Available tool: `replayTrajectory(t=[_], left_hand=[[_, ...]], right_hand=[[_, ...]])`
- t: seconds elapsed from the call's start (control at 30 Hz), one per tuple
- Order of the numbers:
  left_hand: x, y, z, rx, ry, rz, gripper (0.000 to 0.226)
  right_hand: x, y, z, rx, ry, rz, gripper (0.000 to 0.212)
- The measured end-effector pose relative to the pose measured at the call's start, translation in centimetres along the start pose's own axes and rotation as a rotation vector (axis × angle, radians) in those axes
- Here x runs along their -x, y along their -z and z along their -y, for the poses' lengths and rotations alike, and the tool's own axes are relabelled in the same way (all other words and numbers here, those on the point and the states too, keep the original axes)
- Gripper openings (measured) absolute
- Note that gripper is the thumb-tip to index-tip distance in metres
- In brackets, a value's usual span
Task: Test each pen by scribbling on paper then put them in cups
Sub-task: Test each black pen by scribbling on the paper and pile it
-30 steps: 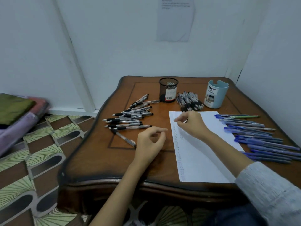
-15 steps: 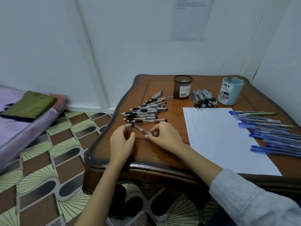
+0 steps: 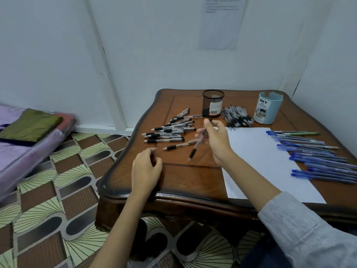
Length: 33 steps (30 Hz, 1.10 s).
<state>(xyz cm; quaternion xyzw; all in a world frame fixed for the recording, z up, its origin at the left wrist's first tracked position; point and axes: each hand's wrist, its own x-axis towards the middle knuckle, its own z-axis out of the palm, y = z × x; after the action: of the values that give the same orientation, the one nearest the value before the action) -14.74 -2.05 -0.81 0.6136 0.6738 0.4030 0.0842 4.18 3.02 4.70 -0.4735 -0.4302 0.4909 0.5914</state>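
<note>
Pen (image 3: pixel 197 145) motion-blurred in right hand (image 3: pixel 216 140); tip indistinct.

Right hand (image 3: pixel 216 140) raised, pinching; left hand (image 3: pixel 146 169) curled.

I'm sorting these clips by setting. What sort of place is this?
Probably a room in a home, not an office. A low carved wooden table stands in a corner on patterned flooring, with folded bedding beside it. The right hand holds a pen.
</note>
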Motion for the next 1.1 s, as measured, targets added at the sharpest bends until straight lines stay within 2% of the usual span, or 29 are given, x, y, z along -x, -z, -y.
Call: replayTrajectory(t=[0.07,0.2,0.37,0.5,0.6,0.67,0.73,0.8,0.87,0.9,1.0,1.03,1.1], left_hand=[[0.2,-0.1,-0.2,-0.052,-0.11,-0.011,0.028],[0.4,-0.8,-0.6,-0.163,-0.301,0.061,0.022],[0.7,-2.7,-2.8,-0.075,-0.348,0.145,0.021],[0.2,-4.5,-4.8,-0.01,-0.375,0.253,0.024],[-0.1,-5.9,-6.1,0.008,-0.409,0.315,0.024],[-0.3,-6.7,-6.8,0.018,-0.443,0.358,0.024],[-0.7,-7.5,-7.3,0.023,-0.479,0.409,0.025],[-1.0,-8.1,-7.7,0.022,-0.495,0.469,0.029],[-1.1,-8.7,-7.8,0.002,-0.511,0.521,0.032],[-1.2,-8.9,-7.7,-0.003,-0.524,0.534,0.033],[-1.3,-9.1,-7.5,0.018,-0.538,0.555,0.035],[-1.3,-9.1,-7.4,0.022,-0.536,0.561,0.035],[-1.4,-9.1,-7.4,0.026,-0.536,0.568,0.035]], right_hand=[[-0.1,1.0,0.8,-0.136,-0.048,-0.006,0.013],[-0.4,3.2,1.9,-0.266,-0.198,-0.002,0.042],[-0.8,5.8,3.0,-0.48,-0.343,0.008,0.03],[-1.1,7.6,3.3,-0.569,-0.327,0.023,0.034],[-1.3,8.9,3.5,-0.445,-0.265,0.018,0.021],[-1.6,9.6,3.4,-0.396,-0.288,0.015,0.022],[-1.8,10.5,3.1,-0.456,-0.356,0.044,0.037],[-1.9,11.4,2.7,-0.414,-0.423,0.063,0.06],[-2.0,11.9,2.3,-0.371,-0.456,0.033,0.067],[-2.0,12.0,2.2,-0.365,-0.451,0.026,0.061],[-2.2,11.9,1.3,-0.259,-0.374,-0.004,0.024],[-2.3,11.8,0.8,-0.203,-0.347,-0.033,0.019],[-2.4,11.5,0.1,-0.088,-0.3,-0.103,0.027]])
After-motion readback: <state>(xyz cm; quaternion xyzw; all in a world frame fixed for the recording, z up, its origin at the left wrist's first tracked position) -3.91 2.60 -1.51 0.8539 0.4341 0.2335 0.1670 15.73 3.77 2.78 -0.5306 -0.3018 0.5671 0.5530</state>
